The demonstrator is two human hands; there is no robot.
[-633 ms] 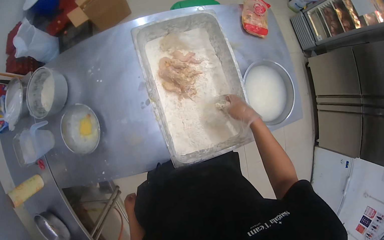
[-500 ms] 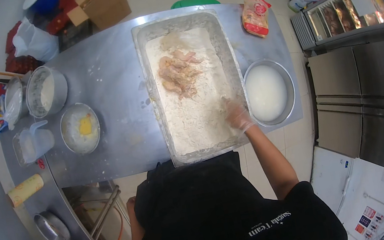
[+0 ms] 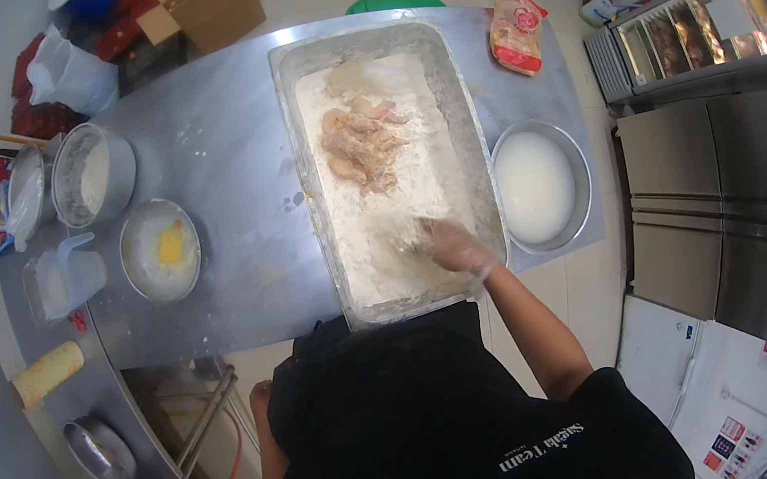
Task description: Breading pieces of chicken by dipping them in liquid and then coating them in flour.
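Flour (image 3: 374,241) — white, spread over the floor of a long metal tray (image 3: 477,163) that lies lengthwise on the steel desk (image 3: 227,154), near edge toward the person; pale battered meat pieces (image 3: 359,142) heaped on the flour in the far half of the tray; right hand (image 3: 454,246) — gloved, flour-dusted, pressed into the flour at the near right corner of the tray, fingers curled down into the powder, whether they grip anything cannot be told; left hand (image 3: 261,397) — low beside the body, below the desk edge, mostly hidden by the black shirt, open or closed cannot be told; round metal bowl of white liquid (image 3: 537,185) — just right of the tray, touching or nearly so; red and yellow packet (image 3: 515,27) — far right corner of the desk; bowl with yellow yolk (image 3: 160,250) — well left of the tray; clear plastic jug (image 3: 66,280) — beside that bowl, further left; round metal tin with flour (image 3: 92,174) — far left; cardboard box (image 3: 207,5) — on the floor beyond the desk.
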